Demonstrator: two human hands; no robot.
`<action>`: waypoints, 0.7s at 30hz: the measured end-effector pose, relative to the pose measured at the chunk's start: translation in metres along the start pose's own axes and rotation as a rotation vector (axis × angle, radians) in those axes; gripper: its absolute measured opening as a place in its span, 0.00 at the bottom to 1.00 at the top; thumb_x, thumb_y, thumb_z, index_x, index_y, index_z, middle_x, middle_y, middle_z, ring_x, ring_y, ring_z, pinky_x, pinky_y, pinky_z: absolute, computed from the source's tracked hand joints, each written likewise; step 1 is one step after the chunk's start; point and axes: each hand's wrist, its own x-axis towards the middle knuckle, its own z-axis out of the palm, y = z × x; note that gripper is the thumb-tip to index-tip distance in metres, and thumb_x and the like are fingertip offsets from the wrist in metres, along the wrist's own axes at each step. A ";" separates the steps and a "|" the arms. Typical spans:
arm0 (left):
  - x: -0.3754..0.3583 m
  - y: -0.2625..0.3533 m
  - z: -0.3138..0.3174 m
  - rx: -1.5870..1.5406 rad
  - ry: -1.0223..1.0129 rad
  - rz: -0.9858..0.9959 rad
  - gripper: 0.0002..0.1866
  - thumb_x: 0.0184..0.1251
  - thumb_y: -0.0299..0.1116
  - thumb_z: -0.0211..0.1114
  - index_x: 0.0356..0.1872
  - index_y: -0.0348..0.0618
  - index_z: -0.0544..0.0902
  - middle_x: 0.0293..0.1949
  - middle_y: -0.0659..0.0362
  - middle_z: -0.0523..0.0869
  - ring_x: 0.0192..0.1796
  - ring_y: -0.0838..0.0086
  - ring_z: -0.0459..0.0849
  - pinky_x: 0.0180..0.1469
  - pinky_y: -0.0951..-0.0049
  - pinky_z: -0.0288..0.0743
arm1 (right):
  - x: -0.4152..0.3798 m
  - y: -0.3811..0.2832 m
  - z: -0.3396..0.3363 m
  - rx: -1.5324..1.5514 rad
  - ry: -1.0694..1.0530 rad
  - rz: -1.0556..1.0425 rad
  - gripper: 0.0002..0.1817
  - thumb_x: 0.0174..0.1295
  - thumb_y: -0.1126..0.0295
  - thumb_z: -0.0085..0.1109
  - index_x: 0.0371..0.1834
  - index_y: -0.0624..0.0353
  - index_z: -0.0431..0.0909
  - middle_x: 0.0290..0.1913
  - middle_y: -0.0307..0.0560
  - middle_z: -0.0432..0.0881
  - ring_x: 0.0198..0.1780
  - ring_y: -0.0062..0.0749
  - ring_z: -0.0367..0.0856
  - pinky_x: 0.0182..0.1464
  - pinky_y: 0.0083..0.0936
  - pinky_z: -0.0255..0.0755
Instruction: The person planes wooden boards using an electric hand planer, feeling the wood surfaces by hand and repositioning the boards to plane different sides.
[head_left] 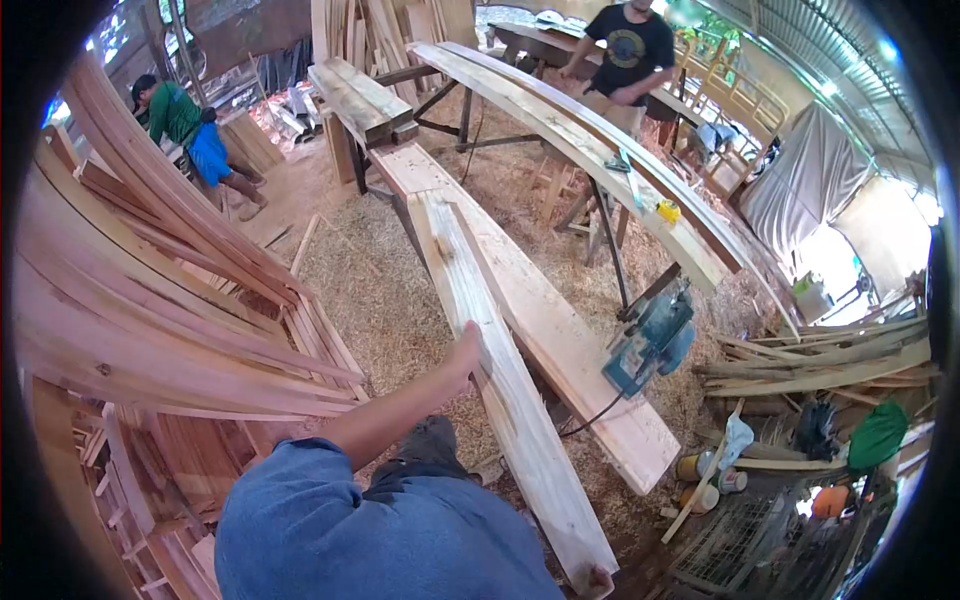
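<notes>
A long pale board (pixel 500 380) slants across the middle, its far end over a wide plank (pixel 560 350). My left hand (pixel 464 357) grips the board's left edge about midway along, fingers wrapped round it and partly hidden. At the board's near end, low in the view, my right hand (pixel 597 582) holds the end corner with bent fingers. On the wide plank, to the right of the board, rests a teal power tool (pixel 650 343) with a black cord.
Long planks on a metal stand carry a yellow tape measure (pixel 668 211). Behind them stands a person in a dark shirt (pixel 630 55). Another person in green (pixel 178 115) bends at the far left. Stacked timber (pixel 150 300) fills the left side; shavings cover the floor.
</notes>
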 end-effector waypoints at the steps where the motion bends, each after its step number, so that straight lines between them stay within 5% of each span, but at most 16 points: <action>1: 0.004 0.007 0.002 -0.006 -0.004 -0.008 0.44 0.77 0.66 0.48 0.68 0.27 0.71 0.65 0.39 0.78 0.65 0.53 0.80 0.65 0.54 0.73 | 0.009 -0.003 0.004 0.009 -0.002 0.002 0.27 0.57 0.54 0.64 0.54 0.61 0.77 0.55 0.51 0.79 0.59 0.36 0.77 0.58 0.36 0.76; 11: 0.069 0.096 -0.003 0.120 0.176 0.161 0.46 0.71 0.68 0.57 0.57 0.20 0.79 0.52 0.36 0.86 0.54 0.54 0.87 0.55 0.57 0.79 | 0.123 0.019 0.058 0.128 -0.260 -0.038 0.29 0.59 0.49 0.60 0.54 0.62 0.75 0.60 0.54 0.76 0.64 0.39 0.75 0.61 0.40 0.75; 13: 0.091 0.128 -0.007 0.136 0.209 0.176 0.46 0.70 0.67 0.58 0.57 0.20 0.79 0.51 0.36 0.86 0.52 0.55 0.88 0.52 0.58 0.81 | 0.113 -0.023 0.142 0.137 -0.139 0.101 0.28 0.61 0.52 0.58 0.57 0.62 0.75 0.60 0.56 0.77 0.63 0.42 0.76 0.62 0.40 0.74; 15: 0.135 0.155 -0.019 0.227 0.286 0.132 0.45 0.69 0.65 0.60 0.56 0.19 0.79 0.50 0.37 0.87 0.49 0.55 0.89 0.49 0.59 0.82 | 0.138 -0.011 0.170 0.171 -0.356 0.003 0.25 0.62 0.56 0.56 0.55 0.64 0.74 0.54 0.55 0.79 0.55 0.44 0.81 0.56 0.38 0.77; 17: 0.208 0.172 -0.041 0.107 0.275 0.229 0.45 0.69 0.65 0.61 0.56 0.18 0.78 0.50 0.36 0.87 0.49 0.55 0.89 0.49 0.59 0.83 | 0.186 0.032 0.183 -0.454 -0.243 -0.464 0.24 0.60 0.57 0.57 0.51 0.65 0.75 0.49 0.52 0.81 0.48 0.43 0.83 0.50 0.37 0.78; 20: 0.241 0.220 -0.062 0.012 0.221 0.210 0.47 0.68 0.66 0.61 0.57 0.17 0.77 0.52 0.35 0.86 0.53 0.53 0.88 0.51 0.58 0.83 | 0.196 -0.001 0.260 0.210 -0.361 0.102 0.20 0.57 0.60 0.58 0.44 0.67 0.77 0.38 0.47 0.82 0.37 0.39 0.84 0.40 0.36 0.80; 21: 0.242 0.232 -0.063 -0.006 0.193 0.176 0.48 0.68 0.67 0.60 0.58 0.16 0.77 0.53 0.35 0.85 0.54 0.53 0.87 0.52 0.58 0.82 | 0.178 -0.016 0.293 0.225 -0.308 0.117 0.19 0.56 0.61 0.58 0.43 0.67 0.77 0.38 0.47 0.82 0.37 0.39 0.84 0.40 0.36 0.80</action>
